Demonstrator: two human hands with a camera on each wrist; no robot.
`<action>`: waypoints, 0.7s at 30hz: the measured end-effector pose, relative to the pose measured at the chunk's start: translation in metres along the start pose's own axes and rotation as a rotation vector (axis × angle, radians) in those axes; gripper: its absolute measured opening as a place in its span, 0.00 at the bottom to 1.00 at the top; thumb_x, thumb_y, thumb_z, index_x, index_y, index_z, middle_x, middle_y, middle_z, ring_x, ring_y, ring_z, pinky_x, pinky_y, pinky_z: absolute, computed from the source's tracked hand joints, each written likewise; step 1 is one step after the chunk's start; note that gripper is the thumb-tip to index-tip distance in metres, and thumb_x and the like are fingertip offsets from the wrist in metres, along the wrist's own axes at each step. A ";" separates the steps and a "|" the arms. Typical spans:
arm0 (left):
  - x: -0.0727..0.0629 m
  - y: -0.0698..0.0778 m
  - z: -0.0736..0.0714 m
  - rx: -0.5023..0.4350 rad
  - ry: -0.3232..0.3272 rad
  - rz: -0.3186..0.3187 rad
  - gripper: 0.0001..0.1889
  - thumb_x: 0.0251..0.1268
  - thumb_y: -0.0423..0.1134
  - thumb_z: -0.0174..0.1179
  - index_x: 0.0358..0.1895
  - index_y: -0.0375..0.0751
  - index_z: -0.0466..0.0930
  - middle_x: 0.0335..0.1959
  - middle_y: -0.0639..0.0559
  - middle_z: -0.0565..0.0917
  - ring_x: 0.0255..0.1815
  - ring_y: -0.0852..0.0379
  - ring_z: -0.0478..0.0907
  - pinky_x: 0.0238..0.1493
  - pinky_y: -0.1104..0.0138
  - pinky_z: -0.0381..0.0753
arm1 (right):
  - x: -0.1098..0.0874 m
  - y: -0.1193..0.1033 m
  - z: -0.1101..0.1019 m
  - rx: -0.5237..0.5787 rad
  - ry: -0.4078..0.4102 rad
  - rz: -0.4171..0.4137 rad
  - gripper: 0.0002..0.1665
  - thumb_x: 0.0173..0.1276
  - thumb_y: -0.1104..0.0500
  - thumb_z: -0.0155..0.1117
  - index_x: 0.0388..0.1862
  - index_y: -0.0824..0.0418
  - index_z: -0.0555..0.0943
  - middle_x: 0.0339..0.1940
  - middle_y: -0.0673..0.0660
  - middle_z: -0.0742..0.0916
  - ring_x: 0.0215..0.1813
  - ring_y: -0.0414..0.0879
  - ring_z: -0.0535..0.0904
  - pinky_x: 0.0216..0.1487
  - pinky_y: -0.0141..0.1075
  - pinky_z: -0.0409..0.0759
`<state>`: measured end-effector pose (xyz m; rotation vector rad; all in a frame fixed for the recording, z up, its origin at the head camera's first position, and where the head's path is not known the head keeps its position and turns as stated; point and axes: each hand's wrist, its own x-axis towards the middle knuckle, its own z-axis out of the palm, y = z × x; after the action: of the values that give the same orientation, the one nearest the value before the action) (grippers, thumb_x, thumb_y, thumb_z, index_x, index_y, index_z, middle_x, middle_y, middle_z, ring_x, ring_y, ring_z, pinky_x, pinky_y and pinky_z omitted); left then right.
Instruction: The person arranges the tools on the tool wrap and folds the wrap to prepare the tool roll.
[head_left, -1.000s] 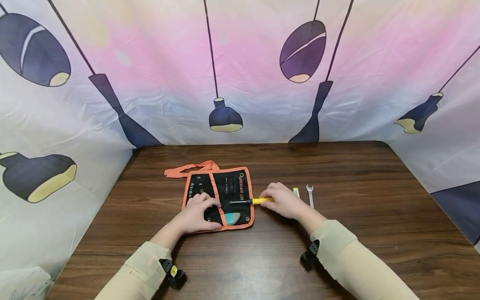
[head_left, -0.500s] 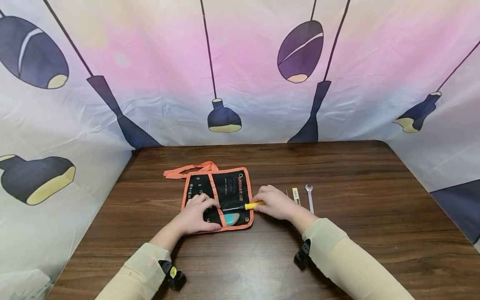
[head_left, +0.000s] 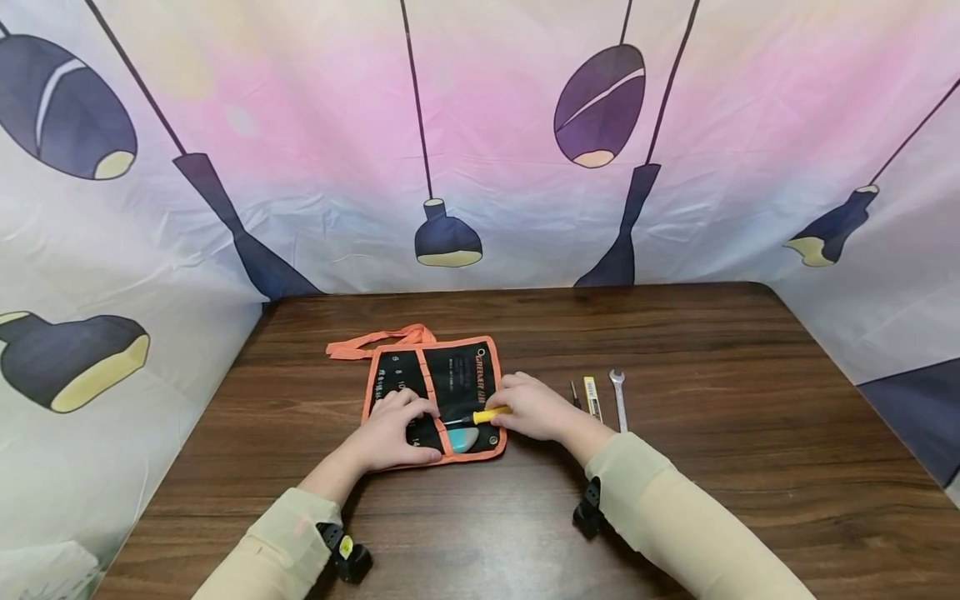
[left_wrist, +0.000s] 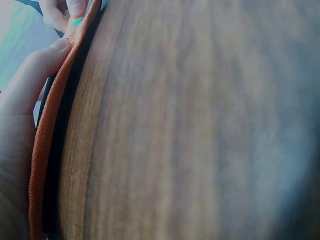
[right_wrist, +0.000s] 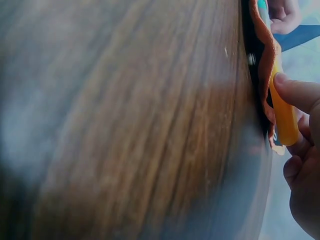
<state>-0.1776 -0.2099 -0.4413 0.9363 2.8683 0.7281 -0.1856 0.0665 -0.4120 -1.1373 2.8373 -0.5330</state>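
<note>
A black tool pouch point(head_left: 457, 367) with orange edging lies flat on the table. My left hand point(head_left: 393, 429) rests on its left half, index fingertip near the orange band and thumb by the front edge; the left wrist view shows that thumb point(left_wrist: 42, 70) against the pouch's rim. My right hand point(head_left: 532, 406) pinches a screwdriver by its yellow handle point(head_left: 483, 416), over the pouch's right half. The shaft points left and its tip meets the orange band; whether it is inside a pocket I cannot tell. A teal-and-grey rounded tool end point(head_left: 462, 439) sticks out of the band just in front.
Right of my right hand lie a thin dark tool point(head_left: 575, 394), a narrow yellow-and-white item point(head_left: 592, 398) and an open-ended wrench point(head_left: 618, 398). An orange tie strap point(head_left: 382, 339) trails from the pouch's back left corner. A printed cloth hangs behind the wooden table point(head_left: 480, 525).
My right hand has moved left with the screwdriver, bringing its tip to the orange band and uncovering the thin dark tool. My left hand has stayed in place.
</note>
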 end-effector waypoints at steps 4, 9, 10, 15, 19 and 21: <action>0.000 0.000 0.000 0.000 0.005 0.006 0.26 0.44 0.64 0.66 0.47 0.61 0.77 0.40 0.62 0.69 0.42 0.60 0.63 0.46 0.57 0.62 | 0.004 -0.003 0.002 0.000 -0.007 -0.018 0.11 0.64 0.53 0.64 0.43 0.54 0.85 0.37 0.48 0.80 0.39 0.41 0.70 0.43 0.36 0.69; 0.000 -0.001 0.000 -0.002 0.012 0.008 0.25 0.44 0.63 0.67 0.47 0.61 0.77 0.39 0.62 0.69 0.42 0.60 0.63 0.45 0.57 0.63 | 0.009 -0.007 0.005 0.014 -0.002 -0.030 0.11 0.64 0.53 0.64 0.43 0.55 0.85 0.36 0.47 0.80 0.40 0.42 0.71 0.45 0.36 0.70; 0.000 -0.001 0.001 -0.002 0.012 0.008 0.25 0.44 0.63 0.67 0.47 0.61 0.77 0.39 0.62 0.69 0.42 0.60 0.63 0.45 0.57 0.63 | 0.010 -0.007 0.006 0.018 0.000 -0.027 0.11 0.64 0.53 0.64 0.43 0.55 0.85 0.36 0.47 0.80 0.40 0.42 0.71 0.44 0.36 0.70; 0.000 -0.001 0.001 0.000 0.008 0.002 0.25 0.43 0.64 0.66 0.47 0.62 0.77 0.39 0.63 0.69 0.42 0.60 0.63 0.45 0.57 0.63 | 0.013 -0.009 0.011 0.049 0.009 -0.002 0.11 0.63 0.53 0.65 0.42 0.54 0.85 0.35 0.46 0.79 0.39 0.41 0.70 0.42 0.34 0.70; 0.000 -0.001 0.001 0.002 0.006 0.000 0.26 0.43 0.65 0.66 0.47 0.62 0.77 0.39 0.63 0.68 0.42 0.60 0.63 0.46 0.57 0.63 | 0.013 -0.009 0.012 0.059 0.006 0.023 0.11 0.63 0.52 0.65 0.43 0.54 0.85 0.35 0.46 0.79 0.39 0.41 0.70 0.42 0.34 0.70; 0.000 -0.001 0.001 -0.003 0.005 0.000 0.26 0.43 0.65 0.66 0.47 0.62 0.77 0.39 0.63 0.68 0.42 0.60 0.63 0.46 0.57 0.63 | 0.012 -0.009 0.012 0.058 0.002 0.039 0.12 0.63 0.52 0.65 0.44 0.54 0.85 0.36 0.47 0.79 0.39 0.41 0.70 0.42 0.34 0.70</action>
<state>-0.1779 -0.2102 -0.4423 0.9354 2.8709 0.7351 -0.1865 0.0489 -0.4193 -1.0710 2.8186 -0.6099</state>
